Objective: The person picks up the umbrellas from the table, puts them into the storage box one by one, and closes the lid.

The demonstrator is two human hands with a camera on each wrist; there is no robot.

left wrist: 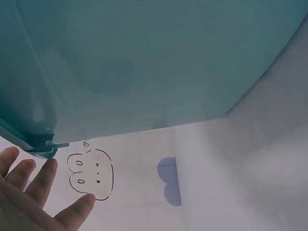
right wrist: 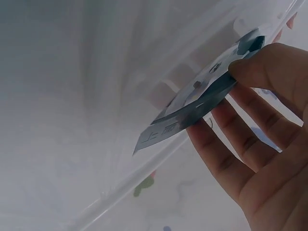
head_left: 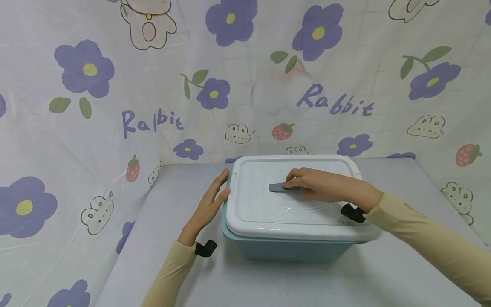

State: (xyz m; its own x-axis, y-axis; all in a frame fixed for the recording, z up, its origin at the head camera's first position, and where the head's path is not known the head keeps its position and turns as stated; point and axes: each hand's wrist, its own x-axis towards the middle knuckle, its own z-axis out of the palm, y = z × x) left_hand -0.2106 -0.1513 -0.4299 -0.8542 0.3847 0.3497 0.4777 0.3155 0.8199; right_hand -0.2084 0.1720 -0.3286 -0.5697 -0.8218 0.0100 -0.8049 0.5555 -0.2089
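Observation:
A white lid point(head_left: 245, 204) lies on top of a light blue-green plastic storage box point(head_left: 291, 251), whose rim shows past the lid at the left. Over the lid's middle, my right hand point(head_left: 320, 184) pinches a thin printed label point(right wrist: 192, 103) between thumb and fingers. The label's near end is bent up from the lid; whether the rest is stuck down, I cannot tell. At the box's left side is my left hand point(head_left: 209, 204), fingers extended and fingertips at the rim. In the left wrist view, those spread fingers point(left wrist: 42, 180) are beside the box's corner.
The box stands on a pale cloth-covered table point(head_left: 180, 192). Behind it and along both sides hangs a white curtain point(head_left: 253, 115) printed with purple flowers, rabbits and strawberries. Each wrist carries a small black camera mount point(head_left: 206, 248).

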